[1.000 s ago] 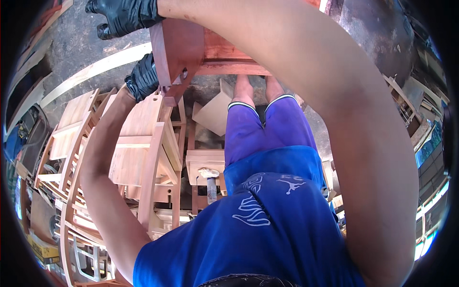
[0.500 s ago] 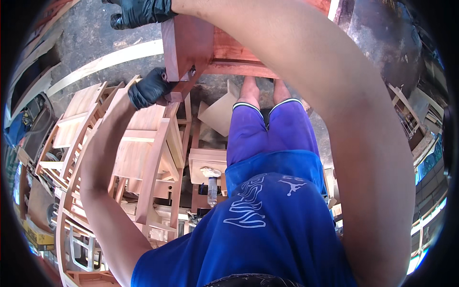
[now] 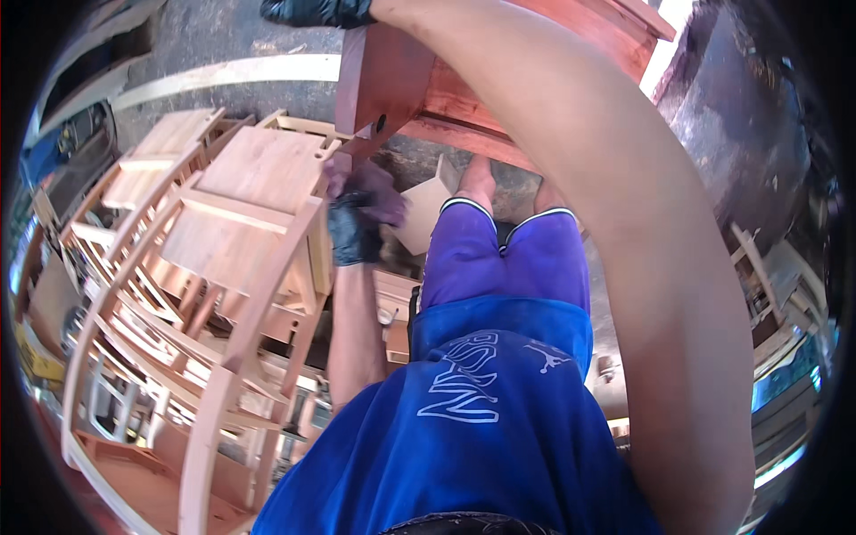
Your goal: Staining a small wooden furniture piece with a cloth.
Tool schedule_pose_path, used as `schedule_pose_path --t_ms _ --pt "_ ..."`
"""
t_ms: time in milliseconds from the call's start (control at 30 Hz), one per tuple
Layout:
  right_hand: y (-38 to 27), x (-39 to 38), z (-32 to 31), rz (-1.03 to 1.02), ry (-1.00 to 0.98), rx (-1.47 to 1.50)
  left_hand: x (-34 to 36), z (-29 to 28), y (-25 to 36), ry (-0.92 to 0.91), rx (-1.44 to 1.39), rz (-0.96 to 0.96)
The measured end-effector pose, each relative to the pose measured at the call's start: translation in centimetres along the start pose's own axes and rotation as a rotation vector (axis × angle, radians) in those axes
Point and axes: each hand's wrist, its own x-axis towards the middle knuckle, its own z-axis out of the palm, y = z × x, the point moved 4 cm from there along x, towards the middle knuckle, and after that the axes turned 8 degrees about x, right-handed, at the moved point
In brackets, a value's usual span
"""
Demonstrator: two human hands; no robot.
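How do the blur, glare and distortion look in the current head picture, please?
In the head view, the fisheye lens seems to bow the pale wooden strip and leaves the corners black; in the same view, the gloved left hand and its purple cloth look soft, perhaps from motion; also there, bright light washes out patches near the right rim.

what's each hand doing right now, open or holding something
Left hand: closed, holding a purplish cloth.
Right hand: partly cut off by the picture's top edge; cannot tell.

Smooth reddish wooden furniture (image 3: 388, 85), crumpled purplish cloth (image 3: 383, 196), glossy black glove (image 3: 352, 234), matt pale wooden chairs (image 3: 245, 169)
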Motion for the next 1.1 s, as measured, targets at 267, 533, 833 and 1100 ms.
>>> schedule_pose_path --t_ms 267,533,833,1100 --pt "0.9 -1.2 -0.3 -0.084 -0.002 -0.056 4.3 15.6 -1.9 0.161 -0.338 0.576" --pt "0.7 0.2 2.8 -0.154 -0.004 -0.205 -1.3 21.3 4.7 0.863 -0.223 1.205" --pt "2.6 1.6 3.5 -0.232 -0.072 0.027 7.1 19.4 -3.0 1.269 -0.07 1.166" --pt "5.2 2.3 3.3 -0.095 -0.191 0.047 3.4 21.1 -0.3 0.965 -0.425 1.102"
